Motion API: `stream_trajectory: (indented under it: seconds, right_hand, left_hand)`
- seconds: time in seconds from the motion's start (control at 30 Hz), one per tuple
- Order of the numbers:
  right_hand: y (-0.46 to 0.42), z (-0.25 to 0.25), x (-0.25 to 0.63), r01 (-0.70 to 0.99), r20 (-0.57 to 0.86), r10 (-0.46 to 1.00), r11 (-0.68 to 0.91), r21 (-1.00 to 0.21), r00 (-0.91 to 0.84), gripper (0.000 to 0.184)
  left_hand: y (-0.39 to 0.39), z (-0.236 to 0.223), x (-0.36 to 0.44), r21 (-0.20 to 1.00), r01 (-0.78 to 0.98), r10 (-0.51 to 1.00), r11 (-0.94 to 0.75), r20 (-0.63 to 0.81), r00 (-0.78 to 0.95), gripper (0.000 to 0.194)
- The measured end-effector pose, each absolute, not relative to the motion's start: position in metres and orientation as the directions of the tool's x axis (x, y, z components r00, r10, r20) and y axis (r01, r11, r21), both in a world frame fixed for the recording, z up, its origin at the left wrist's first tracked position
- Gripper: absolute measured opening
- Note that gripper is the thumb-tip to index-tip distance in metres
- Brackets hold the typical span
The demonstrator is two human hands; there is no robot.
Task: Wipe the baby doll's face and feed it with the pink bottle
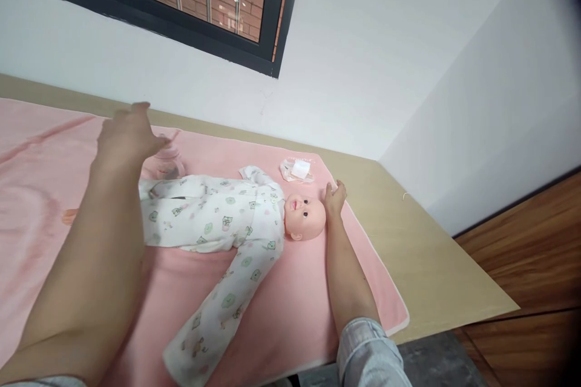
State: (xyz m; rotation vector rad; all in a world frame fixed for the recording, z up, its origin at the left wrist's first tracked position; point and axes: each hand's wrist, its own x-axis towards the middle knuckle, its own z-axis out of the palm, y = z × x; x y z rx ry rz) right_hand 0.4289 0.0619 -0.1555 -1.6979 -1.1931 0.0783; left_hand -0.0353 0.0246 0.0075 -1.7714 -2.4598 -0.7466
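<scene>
A baby doll (305, 217) lies on its back with its head to the right, in a white long-sleeved outfit (204, 211) printed with green and brown figures. One sleeve (231, 302) stretches down towards me. My left hand (124, 136) hovers above the far side of the doll's legs, thumb apart from the fingers, slightly blurred. Close to its thumb is a clear pinkish bottle (169, 163), partly hidden by the hand. My right hand (336, 196) rests beside the top of the doll's head, fingers apart and a little bent. My left forearm hides much of the doll's legs; a foot (69, 216) shows.
A pink blanket (290, 302) covers much of the beige tabletop (408, 248). Near the doll's head lies a small clear plastic packet (297, 169) with a white label. White walls and a dark-framed window (276, 24) stand behind; wooden panels (535, 242) are at right.
</scene>
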Motion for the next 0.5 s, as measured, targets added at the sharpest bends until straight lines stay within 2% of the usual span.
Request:
stream_trajectory:
  seconds: [0.1,0.2,0.27,0.37,0.5]
  right_hand:
    - [0.060,-0.149,0.424,0.696,0.585,0.663,0.133,-0.706,0.467,0.042]
    - [0.059,-0.145,0.416,0.690,0.654,0.650,0.266,-0.673,0.388,0.040]
    - [0.060,-0.144,0.408,0.675,0.652,0.687,0.317,-0.667,0.321,0.040]
    - [0.062,-0.145,0.398,0.667,0.600,0.767,0.326,-0.670,0.228,0.038]
    - [0.065,-0.147,0.392,0.649,0.490,0.861,0.298,-0.700,0.133,0.034]
  left_hand:
    - [-0.002,0.025,0.008,0.343,0.939,0.816,0.021,0.536,-0.214,0.068]
    - [-0.016,0.030,0.059,0.298,0.927,0.804,-0.227,0.594,0.006,0.050]
    - [-0.011,0.028,0.092,0.322,0.875,0.843,-0.361,0.514,0.159,0.044]
    - [0.010,0.020,0.132,0.412,0.778,0.880,-0.474,0.264,0.396,0.045]
    - [0.045,0.005,0.171,0.493,0.640,0.725,-0.590,-0.026,0.688,0.057]
